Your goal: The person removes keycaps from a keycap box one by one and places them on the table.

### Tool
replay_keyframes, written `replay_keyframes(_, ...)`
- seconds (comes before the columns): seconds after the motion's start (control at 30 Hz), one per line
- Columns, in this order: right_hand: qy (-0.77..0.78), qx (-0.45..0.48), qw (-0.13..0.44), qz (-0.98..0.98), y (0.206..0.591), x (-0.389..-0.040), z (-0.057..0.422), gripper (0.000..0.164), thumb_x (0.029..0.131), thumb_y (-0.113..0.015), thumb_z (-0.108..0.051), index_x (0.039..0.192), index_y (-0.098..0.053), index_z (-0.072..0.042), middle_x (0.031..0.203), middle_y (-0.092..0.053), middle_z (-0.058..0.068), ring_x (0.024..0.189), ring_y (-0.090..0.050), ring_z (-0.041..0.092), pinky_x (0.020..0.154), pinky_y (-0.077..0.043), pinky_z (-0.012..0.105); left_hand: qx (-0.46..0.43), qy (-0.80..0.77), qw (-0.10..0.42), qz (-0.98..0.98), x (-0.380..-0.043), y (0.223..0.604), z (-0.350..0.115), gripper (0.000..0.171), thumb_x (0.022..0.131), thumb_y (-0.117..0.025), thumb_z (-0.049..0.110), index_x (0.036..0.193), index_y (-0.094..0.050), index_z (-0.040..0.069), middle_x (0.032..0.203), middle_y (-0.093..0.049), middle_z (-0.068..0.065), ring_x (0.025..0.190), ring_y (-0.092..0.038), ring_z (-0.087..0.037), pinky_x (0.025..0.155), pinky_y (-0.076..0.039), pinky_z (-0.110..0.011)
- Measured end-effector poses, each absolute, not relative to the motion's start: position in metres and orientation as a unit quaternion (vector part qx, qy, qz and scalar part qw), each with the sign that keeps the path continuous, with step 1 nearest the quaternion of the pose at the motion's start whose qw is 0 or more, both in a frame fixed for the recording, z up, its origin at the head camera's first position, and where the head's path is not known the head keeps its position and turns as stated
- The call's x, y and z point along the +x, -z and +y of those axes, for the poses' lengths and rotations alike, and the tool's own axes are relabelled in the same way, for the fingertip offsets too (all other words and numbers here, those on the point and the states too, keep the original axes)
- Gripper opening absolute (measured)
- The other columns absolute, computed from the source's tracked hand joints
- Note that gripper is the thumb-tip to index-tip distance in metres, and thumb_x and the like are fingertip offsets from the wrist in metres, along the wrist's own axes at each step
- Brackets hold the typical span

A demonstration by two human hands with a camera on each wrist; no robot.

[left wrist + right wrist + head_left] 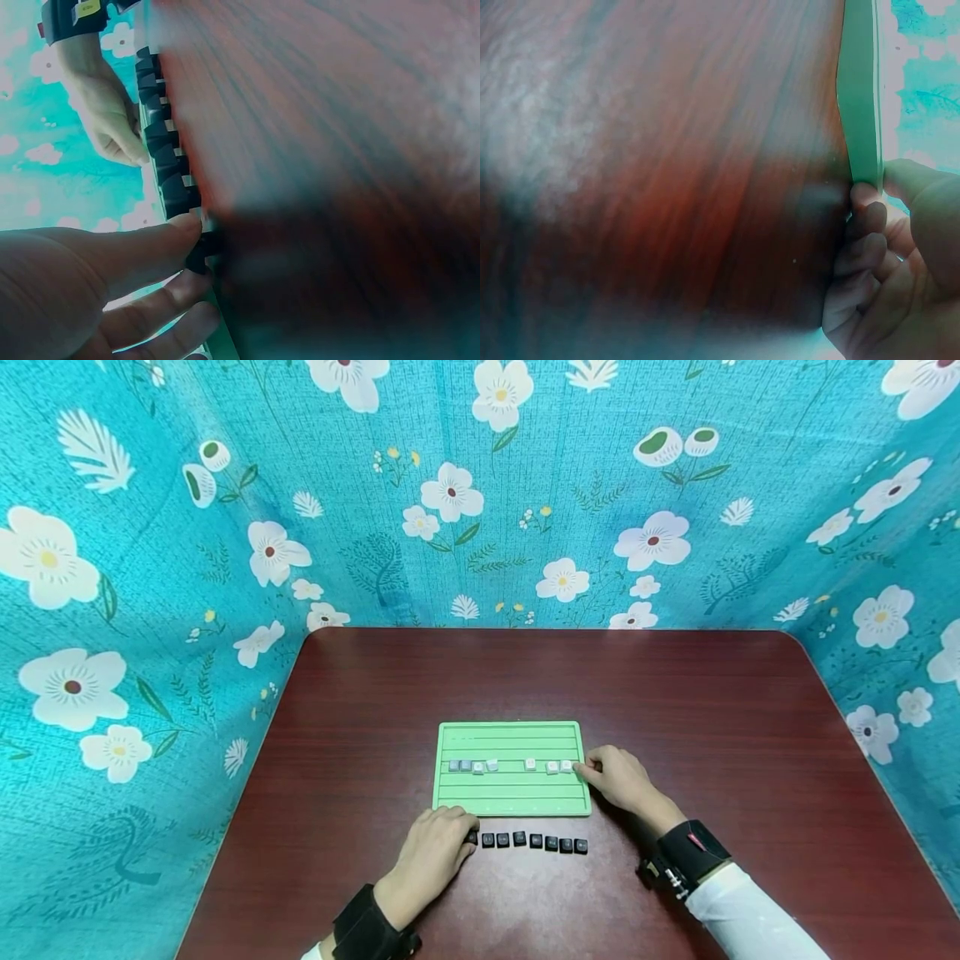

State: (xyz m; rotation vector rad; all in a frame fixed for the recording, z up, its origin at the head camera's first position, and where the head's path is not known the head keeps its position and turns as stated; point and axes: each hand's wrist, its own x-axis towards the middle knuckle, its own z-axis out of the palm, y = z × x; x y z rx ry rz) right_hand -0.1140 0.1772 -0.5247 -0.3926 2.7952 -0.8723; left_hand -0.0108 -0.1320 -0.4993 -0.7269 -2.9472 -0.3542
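Observation:
My left hand (435, 850) pinches a small black keycap (201, 253) between thumb and finger, at the left end of a row of black keycaps (536, 841). The row lies on the table just below a green ridged board (517, 795). Several white and pale grey keycaps (530, 765) sit along one ridge of that board, with gaps between some. At the board's right edge, my right hand (621, 777) grips the rim, thumb over the top and curled fingers (866, 251) against the side. Its fingertip is right beside the rightmost white keycap (566, 766).
The dark red-brown table (712, 710) has rounded far corners. A turquoise flowered cloth (450, 568) hangs behind it and on both sides. Black straps with devices (686, 860) sit on both wrists.

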Motion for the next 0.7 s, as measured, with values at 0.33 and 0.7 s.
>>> replay_keyframes(0.33, 0.294, -0.136, 0.093, 0.941, 0.525, -0.115, 0.178, 0.042, 0.090, -0.057, -0.036, 0.057, -0.042, -0.016, 0.050, -0.030, -0.006, 0.042, -0.026, 0.011, 0.045, -0.021, 0.026, -0.246, 0.131, 0.072, -0.958, -0.017, 0.490, -0.134, 0.026, 0.074, -0.074, 0.028, 0.096, -0.068, 0.016, 0.087, -0.063, 0.006, 0.081, -0.057, -0.011, 0.069, -0.045, -0.031)
replay_keyframes(0.7, 0.297, -0.137, 0.093, 0.940, 0.526, -0.115, 0.178, 0.042, 0.090, -0.057, -0.036, 0.057, -0.041, -0.016, 0.050, -0.029, -0.006, 0.042, -0.024, 0.011, 0.045, -0.019, 0.025, -0.247, 0.137, 0.094, -0.955, -0.025, 0.487, -0.130, 0.024, 0.078, -0.072, 0.026, 0.099, -0.069, 0.015, 0.091, -0.066, 0.004, 0.084, -0.058, -0.013, 0.068, -0.045, -0.030)
